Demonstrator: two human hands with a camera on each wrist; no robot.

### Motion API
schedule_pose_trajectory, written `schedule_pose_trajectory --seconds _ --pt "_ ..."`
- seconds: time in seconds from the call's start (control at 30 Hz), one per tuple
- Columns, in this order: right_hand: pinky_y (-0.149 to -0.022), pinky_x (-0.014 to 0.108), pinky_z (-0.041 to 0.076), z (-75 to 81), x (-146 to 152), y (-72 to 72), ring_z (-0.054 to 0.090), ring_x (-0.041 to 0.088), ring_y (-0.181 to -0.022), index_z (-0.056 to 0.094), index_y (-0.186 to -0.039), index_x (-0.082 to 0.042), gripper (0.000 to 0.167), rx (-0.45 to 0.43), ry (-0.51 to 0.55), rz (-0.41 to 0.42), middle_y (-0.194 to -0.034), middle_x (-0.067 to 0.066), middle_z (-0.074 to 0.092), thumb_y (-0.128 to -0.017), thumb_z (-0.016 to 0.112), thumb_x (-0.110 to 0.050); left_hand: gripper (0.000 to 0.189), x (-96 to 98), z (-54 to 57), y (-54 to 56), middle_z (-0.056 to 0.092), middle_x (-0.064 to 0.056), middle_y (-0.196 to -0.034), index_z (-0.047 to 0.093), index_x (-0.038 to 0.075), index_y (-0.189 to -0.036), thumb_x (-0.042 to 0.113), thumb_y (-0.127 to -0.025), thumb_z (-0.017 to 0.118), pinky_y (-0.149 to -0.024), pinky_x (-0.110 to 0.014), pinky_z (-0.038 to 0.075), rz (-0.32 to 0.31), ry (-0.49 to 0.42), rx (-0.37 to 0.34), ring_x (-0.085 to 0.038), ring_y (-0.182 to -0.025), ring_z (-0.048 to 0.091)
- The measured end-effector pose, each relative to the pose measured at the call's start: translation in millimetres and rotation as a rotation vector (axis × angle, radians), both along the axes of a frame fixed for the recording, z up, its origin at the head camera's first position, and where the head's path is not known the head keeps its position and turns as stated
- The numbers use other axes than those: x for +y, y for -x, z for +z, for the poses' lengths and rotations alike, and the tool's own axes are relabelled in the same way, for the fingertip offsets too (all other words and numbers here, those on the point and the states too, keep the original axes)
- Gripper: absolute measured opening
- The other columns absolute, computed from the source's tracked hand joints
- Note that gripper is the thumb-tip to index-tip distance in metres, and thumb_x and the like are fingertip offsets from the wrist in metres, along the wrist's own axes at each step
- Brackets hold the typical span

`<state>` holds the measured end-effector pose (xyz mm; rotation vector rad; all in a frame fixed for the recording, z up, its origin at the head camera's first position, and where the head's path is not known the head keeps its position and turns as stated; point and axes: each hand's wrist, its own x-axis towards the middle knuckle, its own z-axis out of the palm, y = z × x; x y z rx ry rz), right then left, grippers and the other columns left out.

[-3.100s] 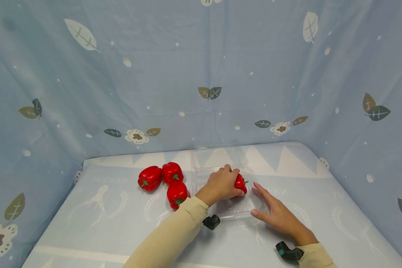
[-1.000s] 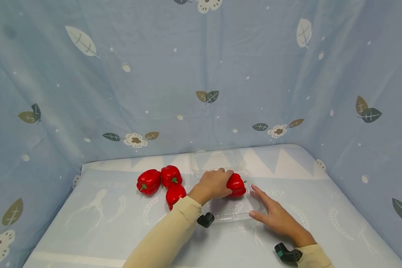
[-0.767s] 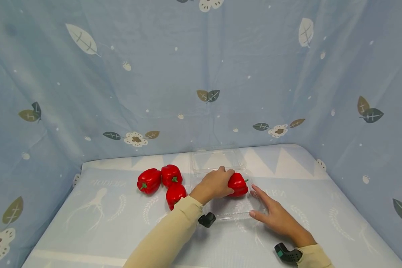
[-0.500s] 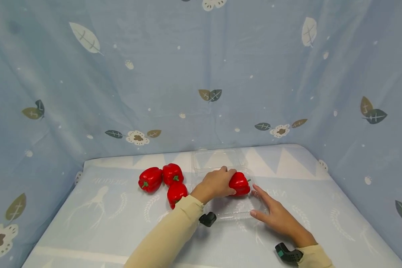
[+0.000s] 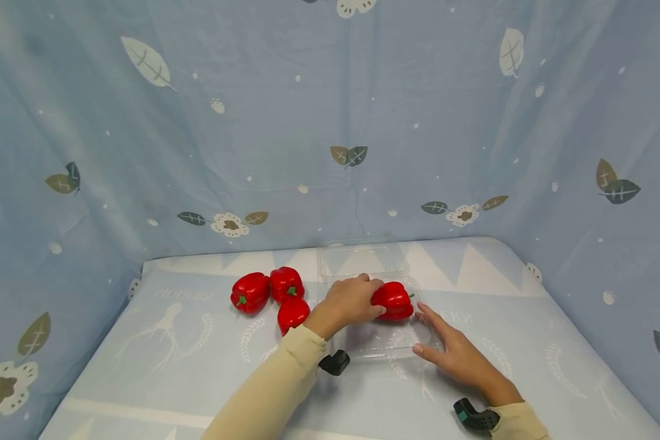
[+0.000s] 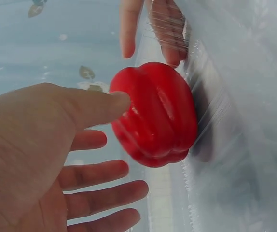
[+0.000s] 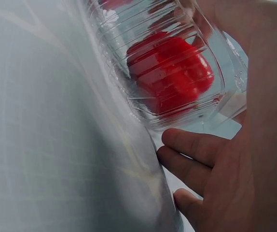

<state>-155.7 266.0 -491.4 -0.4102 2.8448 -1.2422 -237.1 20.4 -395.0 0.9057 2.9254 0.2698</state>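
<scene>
A red bell pepper (image 5: 394,301) with a green stem lies on its side in a clear plastic clamshell container (image 5: 374,348). My left hand (image 5: 349,302) is beside it; the left wrist view shows its thumb at the pepper (image 6: 155,116) and its other fingers spread, away from the skin. My right hand (image 5: 453,348) stands at the container's right side, fingers extended. Through the ribbed clear wall (image 7: 177,72), the right wrist view shows the pepper. The clamshell's lid (image 5: 363,260) lies folded back behind the base.
Left of the container, three more red bell peppers sit grouped: one at the left (image 5: 250,292), one behind (image 5: 287,284) and one in front (image 5: 293,315), partly behind the left sleeve (image 5: 286,373). A patterned blue curtain (image 5: 286,122) rises behind the table.
The left hand's grip on the pepper has loosened, and that hand has drawn slightly left. More of the pepper now shows in the container. My right hand has stayed at the side.
</scene>
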Motion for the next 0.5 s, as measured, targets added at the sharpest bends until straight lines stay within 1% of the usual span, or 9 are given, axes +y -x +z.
schedule_pose_trajectory --seconds 0.17,0.27,0.37,0.5 --pt "-0.108 0.075 0.031 1.3 -1.0 0.0 0.039 0.043 -0.145 0.025 -0.164 -0.026 0.086 -0.003 0.003 -0.001 -0.154 0.016 0.049 -0.094 0.071 -0.046 0.052 -11.3 4.0 -7.5 0.069 -0.001 -0.127 0.063 0.021 -0.142 0.04 -0.094 0.072 -0.086 -0.042 0.058 0.006 -0.027 0.014 -0.018 -0.11 0.066" --pt "-0.108 0.075 0.031 1.3 -1.4 -0.5 0.039 0.043 -0.145 0.026 -0.164 -0.025 0.086 -0.008 0.003 -0.004 -0.155 0.016 0.048 -0.094 0.071 -0.046 0.05 -20.2 6.1 -13.9 0.07 0.001 -0.126 0.063 0.022 -0.142 0.041 -0.095 0.069 -0.084 -0.04 0.058 0.016 -0.065 0.024 -0.016 -0.11 0.066" --pt "-0.108 0.075 0.031 1.5 -1.1 -0.9 0.039 0.043 -0.145 0.026 -0.164 -0.024 0.086 0.001 0.007 -0.002 -0.154 0.017 0.049 -0.094 0.071 -0.046 0.048 -29.5 8.3 -20.0 0.071 0.001 -0.123 0.063 0.022 -0.141 0.041 -0.097 0.067 -0.079 -0.037 0.058 0.022 -0.112 0.04 -0.015 -0.107 0.067" --pt "-0.109 0.074 0.03 1.5 -0.5 -1.0 0.039 0.043 -0.145 0.026 -0.164 -0.024 0.086 0.008 0.011 0.002 -0.154 0.017 0.049 -0.094 0.072 -0.044 0.044 -42.4 8.8 -26.1 0.072 0.001 -0.119 0.065 0.022 -0.138 0.038 -0.097 0.067 -0.073 -0.032 0.057 0.025 -0.202 0.058 -0.014 -0.102 0.068"
